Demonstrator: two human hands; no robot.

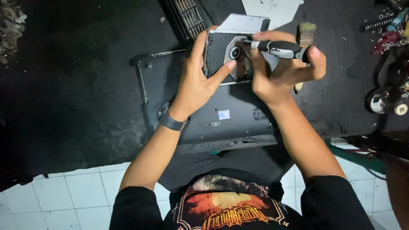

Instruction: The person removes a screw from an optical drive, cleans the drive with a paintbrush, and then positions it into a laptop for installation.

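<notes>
My left hand [197, 81] grips a slim optical disc drive [232, 47] by its left edge, thumb pressed on its open underside near the round spindle. My right hand [286, 68] is closed around a black and grey screwdriver [277, 49], whose tip points left onto the drive beside the spindle. Both hands hover over an upside-down black laptop [204, 102] lying on the dark worktop. A dark band sits on my left wrist.
A small brush [306, 34] lies behind my right hand. A grey metal plate [272, 10] and a black slotted part [187, 17] rest at the back. Springs and small parts [383, 23] clutter the right side, cables and a round device [383, 100] below them. White floor tiles [76, 191] show below.
</notes>
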